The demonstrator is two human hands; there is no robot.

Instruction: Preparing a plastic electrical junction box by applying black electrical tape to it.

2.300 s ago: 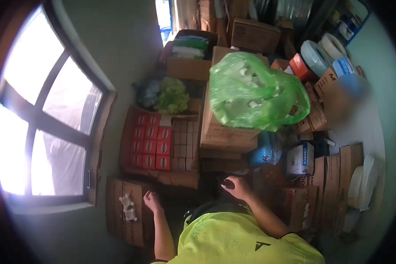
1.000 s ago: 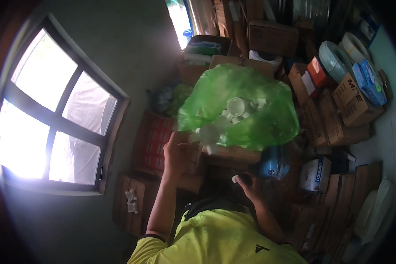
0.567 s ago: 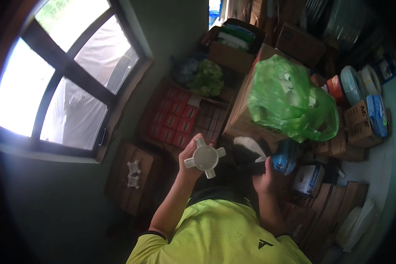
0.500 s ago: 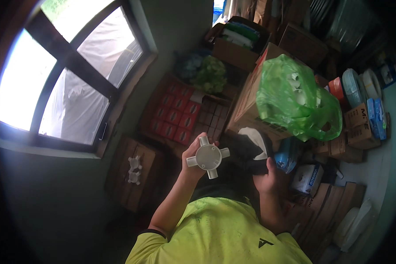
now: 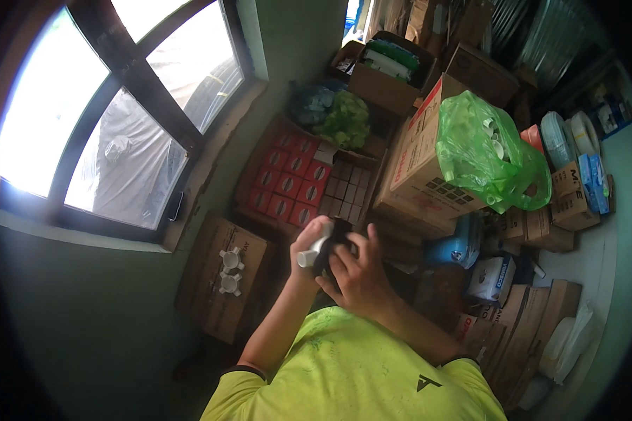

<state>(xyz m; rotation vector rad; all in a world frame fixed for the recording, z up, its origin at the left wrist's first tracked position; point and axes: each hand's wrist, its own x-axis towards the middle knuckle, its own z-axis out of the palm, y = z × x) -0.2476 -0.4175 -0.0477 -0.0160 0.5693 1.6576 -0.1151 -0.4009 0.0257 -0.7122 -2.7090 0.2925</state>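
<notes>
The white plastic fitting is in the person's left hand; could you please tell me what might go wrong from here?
The white plastic fitting could slip and fall, as the left hand holds it in mid-air. The translucent green plastic bag might slide, as it appears to overhang the brown cardboard box beneath.

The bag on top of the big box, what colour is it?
The bag is see-through green, seen best in the head view.

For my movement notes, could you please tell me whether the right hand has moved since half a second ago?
Yes: the right hand has moved left, away from the blue package, and is now beside the left hand.
</notes>
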